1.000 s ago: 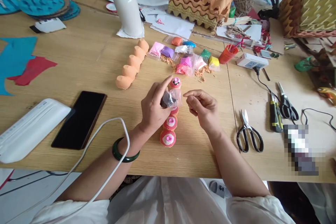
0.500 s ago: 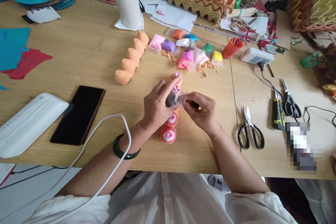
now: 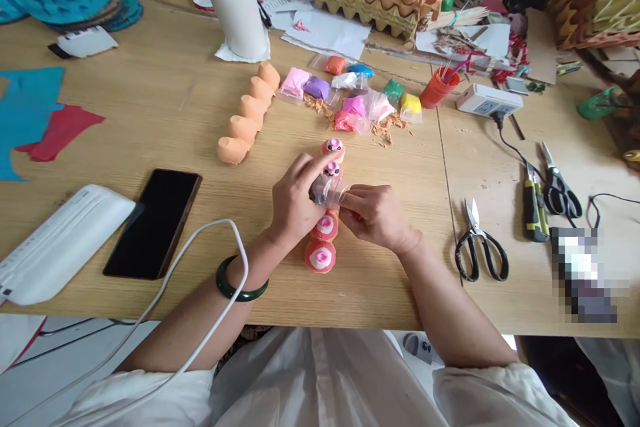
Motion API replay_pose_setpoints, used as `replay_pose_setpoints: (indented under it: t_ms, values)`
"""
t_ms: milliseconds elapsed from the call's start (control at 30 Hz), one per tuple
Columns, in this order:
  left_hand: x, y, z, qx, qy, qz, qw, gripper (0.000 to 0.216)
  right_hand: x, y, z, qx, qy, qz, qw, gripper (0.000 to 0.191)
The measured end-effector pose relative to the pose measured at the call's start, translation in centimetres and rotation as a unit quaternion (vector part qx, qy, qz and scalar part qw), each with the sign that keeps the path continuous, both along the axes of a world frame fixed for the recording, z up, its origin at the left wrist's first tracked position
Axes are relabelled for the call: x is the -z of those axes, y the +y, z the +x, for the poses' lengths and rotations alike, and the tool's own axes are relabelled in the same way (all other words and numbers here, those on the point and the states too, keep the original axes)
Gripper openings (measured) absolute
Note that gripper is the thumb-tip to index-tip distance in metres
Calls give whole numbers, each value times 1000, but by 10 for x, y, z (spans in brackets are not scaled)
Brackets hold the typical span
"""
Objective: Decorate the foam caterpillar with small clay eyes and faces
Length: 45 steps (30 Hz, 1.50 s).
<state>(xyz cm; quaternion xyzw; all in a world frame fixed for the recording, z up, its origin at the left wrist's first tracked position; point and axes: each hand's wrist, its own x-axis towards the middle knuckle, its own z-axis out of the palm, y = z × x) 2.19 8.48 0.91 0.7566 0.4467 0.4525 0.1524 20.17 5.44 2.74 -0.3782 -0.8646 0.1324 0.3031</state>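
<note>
A small clear plastic bag with dark clay (image 3: 327,191) is held up between both hands. My left hand (image 3: 297,203) is closed round the bag's dark, filled end, its index finger stretched out over the work below. With pinched fingertips, my right hand (image 3: 375,213) grips the bag's clear edge. Beneath them lies an egg-carton strip (image 3: 321,257) of red cups with white and pink clay rings; the two far cups also carry small dark dots. The hands and bag hide its middle. A plain orange egg-carton strip (image 3: 245,117) lies to the left.
Several bags of coloured clay (image 3: 353,107) and orange scraps lie beyond the hands. Black-handled scissors (image 3: 481,243) and a utility knife (image 3: 534,207) are at the right. A phone (image 3: 154,223) lies at left, where a white cable (image 3: 240,240) crosses my left wrist. A white bottle (image 3: 230,10) stands behind.
My right hand has turned slightly and moved left, its fingers now closer together on the bag's edge. The bag has shifted slightly left, and more of the second far cup shows.
</note>
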Motion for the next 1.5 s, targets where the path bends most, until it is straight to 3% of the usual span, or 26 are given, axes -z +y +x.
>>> replay_pose_setpoints:
  t_ms: [100, 233, 333, 433, 567, 700, 800, 867, 967, 1067, 1267, 1400, 1500]
  values:
    - [-4, 2, -2, -14, -14, 11, 1000, 34, 2, -3, -5, 30, 128, -79, 988, 25]
    - [-8, 4, -3, -22, -53, 37, 998, 34, -1, -4, -10, 101, 355, -185, 911, 26]
    - [-8, 4, -3, -25, -62, 40, 997, 42, -5, -2, -13, 120, 386, -257, 878, 32]
    - [-6, 1, -2, -32, -51, 38, 997, 51, -4, -1, -18, 105, 358, -290, 881, 47]
    - [-9, -2, 0, -41, -23, 14, 999, 53, -1, 1, -19, 141, 353, -243, 893, 43]
    - [-15, -2, -2, 73, -72, -18, 995, 46, -6, 5, -10, 165, 361, -221, 891, 41]
    - [-20, -2, -4, 148, -161, -115, 969, 25, -11, 6, -4, 168, 327, -187, 911, 35]
    - [-22, -3, -4, 135, -192, -170, 957, 26, -12, 5, -3, 158, 313, -185, 918, 34]
    - [-23, -5, -2, 97, -212, -200, 951, 33, -10, 4, -6, 130, 336, -230, 904, 41]
    - [-23, -7, 0, 87, -218, -194, 953, 33, -8, 4, -9, 101, 348, -255, 896, 47]
    - [-23, -7, -3, 94, -202, -201, 954, 40, -12, 3, -4, 37, 302, -236, 923, 41]
    - [-22, -7, -7, 61, -168, -157, 971, 42, -14, 3, -3, 62, 321, -281, 902, 48]
    - [-21, -9, -6, 50, -176, -149, 972, 48, -15, 3, -3, 72, 324, -274, 903, 51]
